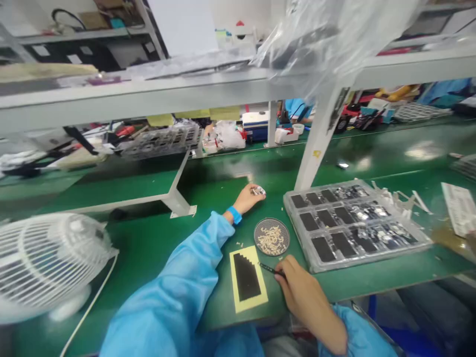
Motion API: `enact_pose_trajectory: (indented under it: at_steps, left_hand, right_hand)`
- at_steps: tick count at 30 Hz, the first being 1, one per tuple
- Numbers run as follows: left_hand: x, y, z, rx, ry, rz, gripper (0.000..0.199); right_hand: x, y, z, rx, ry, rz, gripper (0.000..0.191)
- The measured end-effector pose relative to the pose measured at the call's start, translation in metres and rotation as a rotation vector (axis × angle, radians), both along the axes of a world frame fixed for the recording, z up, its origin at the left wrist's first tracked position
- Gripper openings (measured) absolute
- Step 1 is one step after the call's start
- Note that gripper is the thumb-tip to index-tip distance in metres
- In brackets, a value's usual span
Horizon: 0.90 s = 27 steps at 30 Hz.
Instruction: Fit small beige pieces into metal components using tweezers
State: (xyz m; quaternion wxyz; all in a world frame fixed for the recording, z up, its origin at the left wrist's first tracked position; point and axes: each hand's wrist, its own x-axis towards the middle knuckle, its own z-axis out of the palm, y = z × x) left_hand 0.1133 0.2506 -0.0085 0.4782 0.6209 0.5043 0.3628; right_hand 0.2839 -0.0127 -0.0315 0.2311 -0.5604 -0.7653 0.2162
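Left hand stretched out over the green bench, fingers curled around a small shiny metal part, blue wristband at the wrist. Right hand nearer the body, fingers pinched shut on thin black tweezers, tips pointing toward a yellow card with a stepped black patch. Round mesh dish of small pale pieces just beyond the card, between the two hands. Clear plastic tray to the right of the dish, dark rectangular pockets, several filled with small metal parts. White desk fan at far left, blurred. Grey shelf frame overhead, clutter behind it too blurred to make out.
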Motion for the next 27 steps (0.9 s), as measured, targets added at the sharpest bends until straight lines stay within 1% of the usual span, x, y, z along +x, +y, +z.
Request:
enact_pose_trajectory:
  at_steps: [2, 4, 6, 7, 8, 10, 12, 14, 15, 17, 19, 21, 22, 24, 27]
  left_hand:
    - [-0.029, -0.041, -0.007, -0.050, -0.122, 0.001, 0.053]
    - [-0.056, -0.078, -0.012, -0.082, -0.219, 0.027, 0.062]
    - [-0.078, -0.105, -0.013, -0.113, -0.293, 0.047, 0.068]
    - [-0.087, -0.115, -0.012, -0.131, -0.328, 0.046, 0.070]
    - [-0.093, -0.122, -0.010, -0.151, -0.358, 0.038, 0.069]
    - [-0.102, -0.130, -0.006, -0.185, -0.385, 0.018, 0.059]
    - [-0.106, -0.133, -0.002, -0.194, -0.370, 0.005, 0.049]
    - [-0.109, -0.136, 0.002, -0.187, -0.350, 0.000, 0.045]
    - [-0.110, -0.137, 0.004, -0.188, -0.345, -0.002, 0.044]
    - [-0.111, -0.141, 0.006, -0.217, -0.339, -0.027, 0.042]
    - [-0.111, -0.147, 0.007, -0.275, -0.307, -0.090, 0.038]
    - [-0.111, -0.154, 0.006, -0.313, -0.220, -0.176, 0.032]
    - [-0.110, -0.157, 0.004, -0.303, -0.150, -0.215, 0.029]
    - [-0.109, -0.162, 0.001, -0.230, 0.032, -0.267, 0.023]
    - [-0.109, -0.164, -0.001, -0.111, 0.242, -0.273, 0.022]
  right_hand:
    - [0.001, 0.001, 0.006, -0.024, -0.004, 0.014, 0.009]
    - [0.002, 0.002, 0.016, -0.056, 0.037, 0.022, 0.008]
    - [0.000, 0.008, 0.027, -0.070, 0.157, 0.055, 0.015]
    - [-0.003, 0.012, 0.032, -0.063, 0.231, 0.080, 0.022]
    - [-0.007, 0.018, 0.035, -0.044, 0.302, 0.102, 0.024]
    - [-0.018, 0.033, 0.039, -0.010, 0.420, 0.101, 0.017]
    - [-0.029, 0.048, 0.037, -0.018, 0.509, 0.026, 0.015]
    - [-0.039, 0.061, 0.033, -0.031, 0.555, -0.047, 0.016]
    - [-0.042, 0.066, 0.030, -0.027, 0.556, -0.062, 0.017]
    - [-0.046, 0.073, 0.025, -0.007, 0.519, -0.049, 0.018]
    - [-0.046, 0.077, 0.022, -0.001, 0.476, -0.031, 0.018]
    - [-0.045, 0.077, 0.019, -0.015, 0.469, -0.032, 0.018]
    - [-0.044, 0.077, 0.018, -0.028, 0.483, -0.034, 0.018]
    - [-0.043, 0.076, 0.016, -0.055, 0.517, -0.035, 0.018]
    - [-0.044, 0.075, 0.014, -0.072, 0.542, -0.034, 0.017]
